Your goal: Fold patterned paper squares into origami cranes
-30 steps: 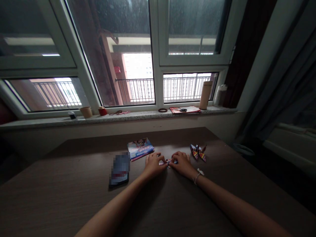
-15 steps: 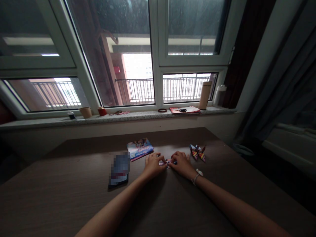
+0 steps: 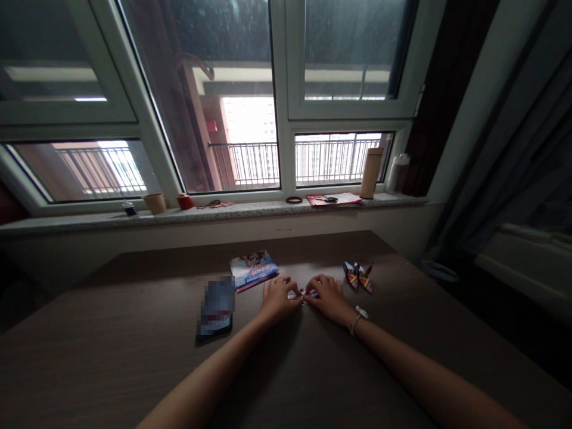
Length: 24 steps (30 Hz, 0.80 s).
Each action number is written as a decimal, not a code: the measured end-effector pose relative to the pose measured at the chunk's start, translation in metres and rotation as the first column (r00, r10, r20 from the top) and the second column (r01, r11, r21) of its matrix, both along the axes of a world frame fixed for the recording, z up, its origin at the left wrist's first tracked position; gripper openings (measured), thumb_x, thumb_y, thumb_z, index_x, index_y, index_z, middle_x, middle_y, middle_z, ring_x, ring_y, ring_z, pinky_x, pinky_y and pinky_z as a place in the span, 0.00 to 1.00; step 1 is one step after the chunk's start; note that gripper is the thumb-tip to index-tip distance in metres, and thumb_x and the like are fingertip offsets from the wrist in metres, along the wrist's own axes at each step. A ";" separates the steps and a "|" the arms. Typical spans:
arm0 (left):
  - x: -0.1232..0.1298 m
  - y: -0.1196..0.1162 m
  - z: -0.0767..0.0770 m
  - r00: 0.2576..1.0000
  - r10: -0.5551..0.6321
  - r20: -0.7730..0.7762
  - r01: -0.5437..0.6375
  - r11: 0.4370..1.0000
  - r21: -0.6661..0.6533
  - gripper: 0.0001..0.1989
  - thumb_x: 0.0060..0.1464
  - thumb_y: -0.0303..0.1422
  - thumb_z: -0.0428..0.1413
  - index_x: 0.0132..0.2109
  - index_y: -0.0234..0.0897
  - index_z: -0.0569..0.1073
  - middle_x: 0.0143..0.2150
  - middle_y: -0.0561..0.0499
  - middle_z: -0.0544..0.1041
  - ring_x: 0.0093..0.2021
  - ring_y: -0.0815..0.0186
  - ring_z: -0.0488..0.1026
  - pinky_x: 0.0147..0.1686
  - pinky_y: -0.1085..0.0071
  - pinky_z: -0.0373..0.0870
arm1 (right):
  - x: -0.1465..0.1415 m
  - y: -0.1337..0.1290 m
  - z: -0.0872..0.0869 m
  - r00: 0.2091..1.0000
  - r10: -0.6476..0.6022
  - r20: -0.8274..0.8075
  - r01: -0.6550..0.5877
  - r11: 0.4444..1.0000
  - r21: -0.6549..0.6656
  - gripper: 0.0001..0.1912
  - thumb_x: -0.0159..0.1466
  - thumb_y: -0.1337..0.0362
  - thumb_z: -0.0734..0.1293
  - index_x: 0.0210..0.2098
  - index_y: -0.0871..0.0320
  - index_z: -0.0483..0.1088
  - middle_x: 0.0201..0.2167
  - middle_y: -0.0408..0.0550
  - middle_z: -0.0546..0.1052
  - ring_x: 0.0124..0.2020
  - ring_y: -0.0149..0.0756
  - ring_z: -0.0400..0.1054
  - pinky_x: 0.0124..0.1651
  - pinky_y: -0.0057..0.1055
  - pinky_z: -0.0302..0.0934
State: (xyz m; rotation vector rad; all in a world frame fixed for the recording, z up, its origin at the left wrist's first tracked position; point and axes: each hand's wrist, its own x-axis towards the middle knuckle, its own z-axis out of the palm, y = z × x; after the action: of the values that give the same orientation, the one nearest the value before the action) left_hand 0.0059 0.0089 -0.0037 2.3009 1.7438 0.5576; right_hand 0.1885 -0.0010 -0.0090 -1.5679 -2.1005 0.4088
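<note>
On the brown table, a small piece of folded printed paper [image 3: 303,294] lies between my hands, mostly covered by fingers. My left hand [image 3: 280,297] pinches its left side with thumb and forefinger, the other fingers resting on the tabletop. From the right, my right hand [image 3: 328,296] grips the opposite side in the same way; a pale bracelet circles that wrist. Just beyond my right hand stand folded paper figures [image 3: 358,277] with pointed tips. A blue and pink printed booklet or paper stack [image 3: 254,270] is behind my left hand.
A phone-like dark device [image 3: 217,308], its screen blurred, lies left of my left hand. Along the windowsill [image 3: 259,208] are a paper cup [image 3: 155,203], a red spool-like item [image 3: 185,201], scissors [image 3: 329,199] on red papers, a tan flask [image 3: 372,173] and a clear bottle [image 3: 397,173].
My right hand's fingers have curled slightly, and the folded paper between my hands shows a bit less. The other things have stayed where they were.
</note>
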 end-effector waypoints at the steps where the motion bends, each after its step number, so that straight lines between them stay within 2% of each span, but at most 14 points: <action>1: 0.000 0.000 0.000 1.000 -0.001 0.001 0.001 1.000 0.000 0.10 0.51 0.44 0.60 0.40 0.49 0.79 0.59 0.49 0.69 0.61 0.54 0.62 0.63 0.52 0.50 | 0.000 0.002 0.000 1.000 -0.008 0.001 0.008 1.000 -0.017 0.10 0.62 0.54 0.66 0.42 0.47 0.72 0.49 0.44 0.70 0.57 0.44 0.57 0.65 0.53 0.34; 10: 0.000 -0.001 0.007 1.000 -0.012 -0.021 0.011 0.997 -0.079 0.11 0.53 0.43 0.60 0.42 0.48 0.78 0.62 0.49 0.67 0.64 0.52 0.58 0.64 0.49 0.47 | -0.001 0.010 0.003 0.999 -0.045 -0.018 0.042 0.990 -0.133 0.11 0.60 0.59 0.68 0.43 0.43 0.74 0.53 0.43 0.68 0.59 0.45 0.54 0.65 0.51 0.34; 16: -0.006 0.002 0.006 0.998 -0.048 -0.026 0.045 0.993 -0.109 0.11 0.54 0.41 0.59 0.44 0.49 0.77 0.64 0.51 0.65 0.65 0.52 0.57 0.64 0.50 0.47 | -0.001 0.012 0.001 0.998 -0.055 -0.024 0.051 0.990 -0.133 0.11 0.59 0.60 0.69 0.42 0.42 0.75 0.53 0.42 0.68 0.59 0.44 0.54 0.65 0.49 0.33; 24: -0.011 0.006 0.003 0.996 -0.088 -0.024 0.084 0.988 -0.129 0.11 0.54 0.40 0.58 0.45 0.50 0.77 0.65 0.52 0.63 0.67 0.54 0.55 0.65 0.50 0.46 | 0.002 0.013 0.002 0.999 -0.032 -0.013 0.030 0.992 -0.124 0.12 0.60 0.62 0.68 0.43 0.42 0.75 0.52 0.42 0.69 0.58 0.44 0.55 0.63 0.45 0.39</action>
State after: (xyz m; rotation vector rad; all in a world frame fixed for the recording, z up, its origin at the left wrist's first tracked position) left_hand -0.0050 0.0147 -0.0009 2.2937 1.6326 0.3861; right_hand 0.1902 0.0121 -0.0070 -1.6592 -2.0716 0.5477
